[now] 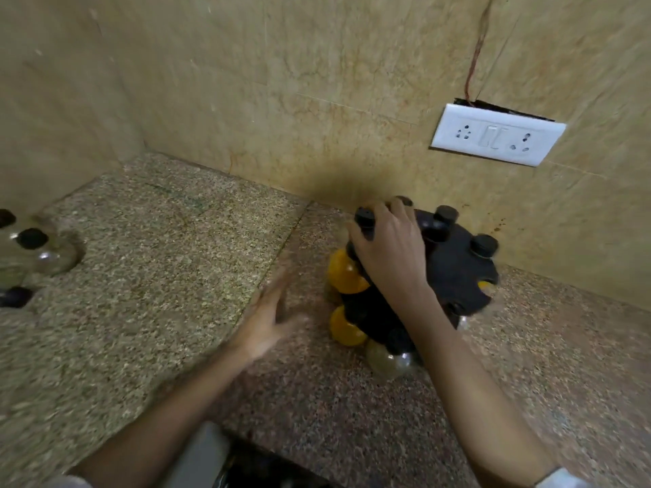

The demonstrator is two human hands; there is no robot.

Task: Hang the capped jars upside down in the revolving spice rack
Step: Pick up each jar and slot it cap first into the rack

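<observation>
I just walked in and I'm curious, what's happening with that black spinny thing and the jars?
A person is filling a black spice rack on the counter. The right grip lies over its top and pinches a black cap at the rim. The left grip hovers open beside it. Two yellow jars and a clear jar hang there; spare jars wait along the counter.

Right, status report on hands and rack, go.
Left hand open, holding nothing. Right hand on spice rack top, grip unclear. Loose jars far left. Nothing blocking rack.
</observation>
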